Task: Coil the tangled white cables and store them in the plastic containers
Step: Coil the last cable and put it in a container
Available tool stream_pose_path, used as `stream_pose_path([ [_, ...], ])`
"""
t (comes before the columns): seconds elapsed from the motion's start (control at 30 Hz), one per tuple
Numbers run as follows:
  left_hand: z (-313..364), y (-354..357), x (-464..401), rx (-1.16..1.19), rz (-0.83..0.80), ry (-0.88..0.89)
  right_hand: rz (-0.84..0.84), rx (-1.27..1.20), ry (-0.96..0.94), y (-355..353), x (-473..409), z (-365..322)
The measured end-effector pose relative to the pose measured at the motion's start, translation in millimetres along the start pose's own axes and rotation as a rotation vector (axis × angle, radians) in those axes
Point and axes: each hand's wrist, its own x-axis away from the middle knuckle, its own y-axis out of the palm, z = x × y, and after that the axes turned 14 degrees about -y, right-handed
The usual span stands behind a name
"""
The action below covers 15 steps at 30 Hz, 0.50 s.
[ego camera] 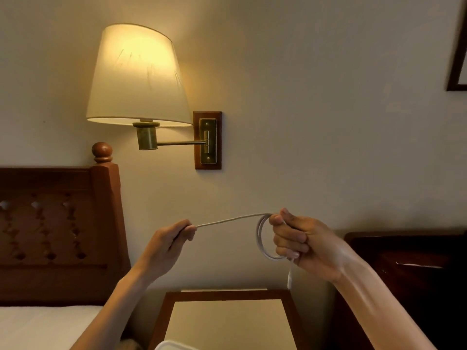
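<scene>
Light, limp white cable (233, 219), likely springy: right hand (303, 245) clamps coil at loop stack, left hand (174, 239) pinches taut free run; best gripped at crossings.

Both bare forearms rise from the lower edge toward the middle, held up in front of the wall. The left hand (171, 242) is curled, thumb and fingers pinching a white cable (232, 219) at its tip. The right hand (303, 245), level with it and well apart, has its fingers folded, gripping the cable's loops against the palm.
</scene>
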Motion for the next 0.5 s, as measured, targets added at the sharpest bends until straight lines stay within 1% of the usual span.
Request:
stream_pose_path([
  [0.03, -4, 0, 3, -0.004, 0.013, -0.022, -0.006, 0.002, 0.002, -1, 0, 0],
  [0.1, -8, 3, 9, -0.043, 0.099, -0.084, -0.014, -0.025, -0.013, 0, -1, 1],
  [0.13, -6, 7, 13, -0.114, 0.159, -0.149, -0.018, -0.027, -0.026, 1, -3, 0],
  [0.17, 3, 11, 16, -0.221, 0.180, -0.250, -0.013, 0.001, -0.037, 4, -5, 0],
  [0.2, 16, 16, 21, -0.331, 0.106, -0.362, 0.013, 0.086, -0.060, 6, -7, 2],
  [0.23, 34, 23, 27, -0.480, -0.065, -0.451, 0.054, 0.236, -0.102, 9, -10, 6],
  [0.27, 55, 30, 30, -0.604, -0.268, -0.455, 0.090, 0.417, -0.164, 11, -13, 13],
  [0.3, 78, 35, 33, -0.635, -0.440, -0.387, 0.110, 0.574, -0.231, 15, -16, 21],
  [0.33, 101, 37, 34, -0.569, -0.549, -0.264, 0.111, 0.677, -0.280, 18, -18, 29],
  [0.37, 121, 35, 33, -0.456, -0.577, -0.142, 0.098, 0.729, -0.299, 20, -19, 36],
  [0.4, 134, 30, 29, -0.367, -0.521, -0.051, 0.075, 0.782, -0.295, 20, -19, 42],
  [0.43, 139, 23, 23, -0.332, -0.414, 0.010, 0.049, 0.848, -0.280, 20, -17, 44],
  [0.5, 136, 13, 10, -0.338, -0.149, 0.144, -0.018, 0.940, -0.246, 18, -13, 46],
])
